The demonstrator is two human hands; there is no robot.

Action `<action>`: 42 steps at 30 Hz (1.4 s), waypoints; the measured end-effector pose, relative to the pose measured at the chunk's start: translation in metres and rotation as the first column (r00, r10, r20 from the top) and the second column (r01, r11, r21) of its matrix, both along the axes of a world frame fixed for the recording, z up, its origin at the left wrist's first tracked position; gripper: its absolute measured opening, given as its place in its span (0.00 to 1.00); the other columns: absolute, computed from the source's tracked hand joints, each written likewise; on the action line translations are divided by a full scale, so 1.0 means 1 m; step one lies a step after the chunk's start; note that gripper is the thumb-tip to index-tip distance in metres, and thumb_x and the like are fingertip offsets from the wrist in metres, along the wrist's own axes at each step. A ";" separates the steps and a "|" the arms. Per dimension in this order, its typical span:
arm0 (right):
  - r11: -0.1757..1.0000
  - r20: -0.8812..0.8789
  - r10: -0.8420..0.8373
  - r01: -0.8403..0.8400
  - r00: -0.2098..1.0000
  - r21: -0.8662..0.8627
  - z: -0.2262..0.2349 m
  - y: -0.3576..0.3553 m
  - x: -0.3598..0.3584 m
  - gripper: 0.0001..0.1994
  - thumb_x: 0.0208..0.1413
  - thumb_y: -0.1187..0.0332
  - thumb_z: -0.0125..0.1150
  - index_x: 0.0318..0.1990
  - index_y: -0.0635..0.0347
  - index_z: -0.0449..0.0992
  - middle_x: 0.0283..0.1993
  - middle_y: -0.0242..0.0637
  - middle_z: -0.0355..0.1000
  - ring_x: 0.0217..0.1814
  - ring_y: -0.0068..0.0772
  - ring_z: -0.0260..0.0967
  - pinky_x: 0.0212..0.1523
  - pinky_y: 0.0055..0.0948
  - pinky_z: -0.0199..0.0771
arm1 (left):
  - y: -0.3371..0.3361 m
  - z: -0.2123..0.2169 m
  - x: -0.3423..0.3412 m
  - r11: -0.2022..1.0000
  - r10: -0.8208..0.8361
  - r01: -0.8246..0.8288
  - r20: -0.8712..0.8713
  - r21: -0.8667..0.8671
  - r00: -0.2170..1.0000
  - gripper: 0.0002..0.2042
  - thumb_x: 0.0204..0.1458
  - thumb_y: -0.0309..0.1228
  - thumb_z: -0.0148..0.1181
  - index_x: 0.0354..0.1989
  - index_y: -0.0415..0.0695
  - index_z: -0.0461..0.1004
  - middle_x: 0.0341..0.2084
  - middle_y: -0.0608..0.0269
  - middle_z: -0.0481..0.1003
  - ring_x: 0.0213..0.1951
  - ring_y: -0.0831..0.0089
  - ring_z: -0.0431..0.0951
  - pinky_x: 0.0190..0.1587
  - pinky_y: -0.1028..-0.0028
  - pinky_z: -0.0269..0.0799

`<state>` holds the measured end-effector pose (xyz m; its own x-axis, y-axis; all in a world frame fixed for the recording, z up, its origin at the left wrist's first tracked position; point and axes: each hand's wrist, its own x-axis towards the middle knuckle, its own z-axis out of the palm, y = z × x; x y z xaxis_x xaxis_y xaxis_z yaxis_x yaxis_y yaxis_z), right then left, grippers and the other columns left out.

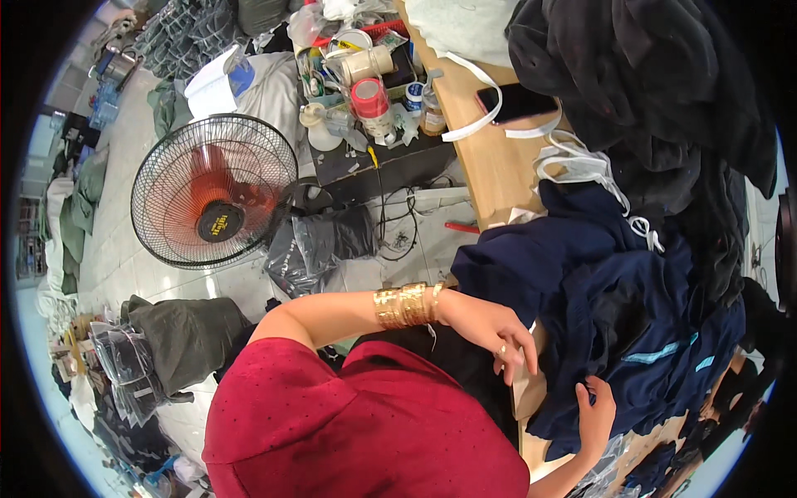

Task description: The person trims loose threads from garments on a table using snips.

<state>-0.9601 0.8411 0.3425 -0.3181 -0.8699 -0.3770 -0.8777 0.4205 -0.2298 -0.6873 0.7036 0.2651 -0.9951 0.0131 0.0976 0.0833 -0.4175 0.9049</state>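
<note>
My left hand [491,329], with gold bracelets [407,305] on its wrist, hovers by the table's near edge. Its fingers hang loosely bent and a little apart, and I see nothing between them. At the lower right, my right hand [596,415] pinches the edge of a navy cloth garment [573,328] between bent fingers; part of the grip is hidden by the cloth. The garment lies bunched on the table, with light-blue strips [660,350] showing on it and a dark patch of cloth in its folds.
Black cloth [647,91] is heaped on the wooden table [465,108] beyond the garment, near a phone [516,103] and white tape [573,162]. A fan [214,191] stands on the floor at left. Tape rolls and bottles crowd a black stand [365,170]. Bagged clothes [324,241] lie below it.
</note>
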 end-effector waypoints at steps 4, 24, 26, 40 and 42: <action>0.997 0.028 0.073 -0.072 0.997 -0.037 -0.006 -0.009 0.011 0.15 0.52 0.66 0.57 0.44 0.65 0.70 0.43 0.45 0.69 0.46 0.45 0.68 0.47 0.33 0.67 | -0.018 -0.006 0.018 0.959 0.282 -0.282 -0.007 0.010 0.959 0.15 0.57 0.27 0.44 0.52 0.40 0.66 0.37 0.57 0.76 0.40 0.76 0.74 0.44 0.75 0.70; 1.000 0.078 -0.002 0.003 0.997 -0.016 -0.022 -0.017 0.010 0.11 0.53 0.69 0.54 0.42 0.65 0.69 0.43 0.43 0.68 0.46 0.43 0.66 0.47 0.32 0.65 | -0.099 -0.346 0.311 0.003 0.715 -0.532 0.373 -0.847 -0.591 0.11 0.49 0.31 0.54 0.41 0.46 0.73 0.30 0.64 0.76 0.27 0.73 0.74 0.30 0.74 0.69; 0.997 0.084 0.038 -0.032 0.996 -0.072 -0.019 -0.001 -0.009 0.08 0.52 0.74 0.53 0.40 0.65 0.70 0.41 0.43 0.69 0.44 0.42 0.67 0.46 0.32 0.65 | -0.119 -0.362 0.288 0.115 0.851 -0.082 0.141 -0.990 -0.505 0.15 0.46 0.34 0.58 0.43 0.46 0.72 0.33 0.48 0.75 0.41 0.50 0.74 0.45 0.64 0.70; 0.934 -0.335 -0.346 0.289 0.876 -0.209 -0.034 0.159 -0.077 0.06 0.56 0.73 0.50 0.36 0.66 0.73 0.31 0.37 0.68 0.29 0.30 0.64 0.27 0.27 0.63 | -0.173 -0.375 0.311 0.517 0.787 0.102 0.424 -0.850 -0.448 0.34 0.40 0.34 0.61 0.60 0.56 0.55 0.54 0.50 0.58 0.53 0.45 0.64 0.53 0.56 0.64; 0.922 -0.301 -0.371 0.309 0.878 -0.235 -0.042 0.183 -0.080 0.07 0.57 0.71 0.49 0.36 0.65 0.73 0.31 0.37 0.67 0.28 0.30 0.64 0.26 0.26 0.62 | -0.174 -0.377 0.313 0.504 0.774 0.097 0.398 -0.858 -0.493 0.33 0.40 0.34 0.61 0.59 0.56 0.56 0.54 0.53 0.59 0.54 0.47 0.64 0.52 0.55 0.65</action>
<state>-1.0399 1.0241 0.3007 -0.6858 -0.7262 -0.0485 -0.7247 0.6875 -0.0465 -0.3740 0.5295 -0.1119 0.4073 -0.8009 -0.4389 -0.8640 -0.4936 0.0989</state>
